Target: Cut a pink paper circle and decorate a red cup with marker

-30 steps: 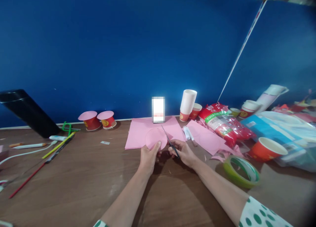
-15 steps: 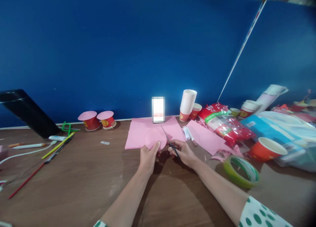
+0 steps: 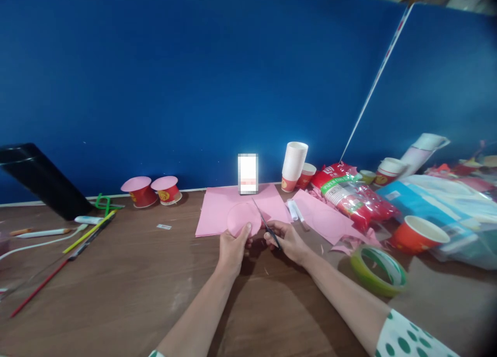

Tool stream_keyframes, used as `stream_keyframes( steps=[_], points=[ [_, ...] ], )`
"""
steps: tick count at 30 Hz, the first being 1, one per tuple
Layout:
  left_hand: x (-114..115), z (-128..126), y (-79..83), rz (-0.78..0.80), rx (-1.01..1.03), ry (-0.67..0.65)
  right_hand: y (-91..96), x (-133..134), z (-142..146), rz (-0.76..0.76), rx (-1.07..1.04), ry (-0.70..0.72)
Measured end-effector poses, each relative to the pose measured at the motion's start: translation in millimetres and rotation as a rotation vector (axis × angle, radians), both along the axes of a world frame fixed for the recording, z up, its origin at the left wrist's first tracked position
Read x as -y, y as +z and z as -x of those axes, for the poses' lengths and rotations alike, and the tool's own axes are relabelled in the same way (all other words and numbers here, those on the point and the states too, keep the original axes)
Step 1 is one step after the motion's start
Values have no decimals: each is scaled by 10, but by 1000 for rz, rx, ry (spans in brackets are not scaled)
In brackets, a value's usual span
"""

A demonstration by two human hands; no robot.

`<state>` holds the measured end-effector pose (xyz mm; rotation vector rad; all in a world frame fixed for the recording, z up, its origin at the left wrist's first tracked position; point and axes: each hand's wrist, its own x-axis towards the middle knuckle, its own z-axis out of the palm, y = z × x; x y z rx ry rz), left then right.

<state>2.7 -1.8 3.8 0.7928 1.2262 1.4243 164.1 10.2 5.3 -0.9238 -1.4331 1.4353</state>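
Note:
A round pink paper disc [image 3: 241, 218] is pinched at its lower edge by my left hand [image 3: 234, 246], the thumb lying on top. My right hand [image 3: 287, 240] is closed around the handles of a pair of scissors [image 3: 267, 225]. The blades point up and left, along the disc's right edge; whether they touch the paper I cannot tell. Behind the disc, pink paper sheets [image 3: 212, 212] lie stacked on the table. Two red paper cups topped with pink discs, a left one [image 3: 142, 195] and a right one [image 3: 169, 192], stand to the left.
On the right are stacked white cups [image 3: 294, 163], a red plastic package [image 3: 344, 196], pink paper scraps [image 3: 324, 217], an orange cup [image 3: 419, 236] and a green tape roll [image 3: 378, 271]. A black cylinder [image 3: 46, 181] leans at far left, near pens and a yellow stick [image 3: 89, 232].
The view has shifted very slightly. Both hands, the pink disc and the scissors keep nearly the same position.

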Motion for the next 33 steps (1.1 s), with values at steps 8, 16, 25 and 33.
stream_keyframes(
  steps=[8,16,25,33],
  points=[
    [5,8,-8,22,6,-30,11,2,1,17,-15,7],
    [9,3,7,16,35,-10,46,10,5,-11,4,8],
    [40,-10,77,-16,81,-3,58,17,4,-21,18,12],
    [31,1,34,-16,77,-15,35,7,4,-8,18,-4]
  ],
)
